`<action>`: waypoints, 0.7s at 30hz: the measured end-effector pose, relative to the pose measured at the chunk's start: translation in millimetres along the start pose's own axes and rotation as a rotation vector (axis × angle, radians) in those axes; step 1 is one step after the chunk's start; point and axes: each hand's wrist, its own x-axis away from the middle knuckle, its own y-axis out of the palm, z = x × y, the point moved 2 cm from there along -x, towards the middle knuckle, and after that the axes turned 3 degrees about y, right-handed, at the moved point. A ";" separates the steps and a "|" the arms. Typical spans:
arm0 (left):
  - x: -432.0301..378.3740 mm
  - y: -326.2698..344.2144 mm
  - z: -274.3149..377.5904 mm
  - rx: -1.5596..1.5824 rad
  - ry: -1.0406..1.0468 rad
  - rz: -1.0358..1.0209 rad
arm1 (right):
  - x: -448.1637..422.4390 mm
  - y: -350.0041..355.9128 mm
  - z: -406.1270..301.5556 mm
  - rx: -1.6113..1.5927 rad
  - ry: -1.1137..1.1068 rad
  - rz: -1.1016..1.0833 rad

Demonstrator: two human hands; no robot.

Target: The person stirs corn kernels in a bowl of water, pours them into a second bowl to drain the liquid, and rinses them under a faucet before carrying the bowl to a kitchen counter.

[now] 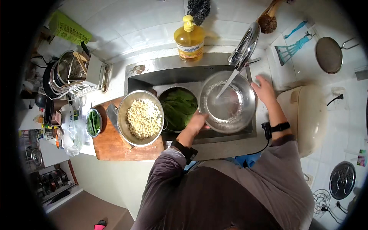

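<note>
A round metal bowl [227, 122] is held over the right part of the stainless-steel sink [172, 72]. Water streams into it from the chrome faucet [244, 46]. My left hand [196, 124] grips the bowl's lower left rim. At the upper right rim is my right hand [263, 89], fingers apart; whether it touches the rim I cannot tell. Left of the bowl, a pot in the sink holds green leaves [178, 106]. A metal pot [119, 126] of pale chopped pieces [143, 118] stands on the wooden cutting board [105, 143].
A cleaver [112, 113] lies partly under the metal pot. Beside the board sits a small bowl of cut green vegetables [93, 123]. A yellow pump bottle [189, 41] stands behind the sink, a dish rack [86, 89] at left, and a beige appliance [304, 118] at right.
</note>
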 end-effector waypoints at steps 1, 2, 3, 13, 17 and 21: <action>-0.9 -4.5 -5.0 -0.056 0.004 0.014 | 6.4 0.6 3.3 -0.058 0.081 -0.092; -4.7 -15.6 -15.5 -0.112 0.006 0.028 | 8.3 7.6 5.5 -0.131 0.108 -0.236; -11.3 -27.5 -27.9 -0.168 0.010 0.033 | 10.1 13.7 8.3 -0.199 0.140 -0.374; -49.9 -26.6 -9.8 -0.252 0.293 0.316 | 6.1 13.1 0.1 -0.236 0.016 -0.090; -6.2 -4.7 -1.9 -0.326 0.223 0.178 | 34.7 -0.1 36.2 -0.317 0.199 -0.394; 18.0 -44.2 -8.4 -0.191 0.156 0.287 | 50.3 37.7 11.6 -0.511 0.247 -0.432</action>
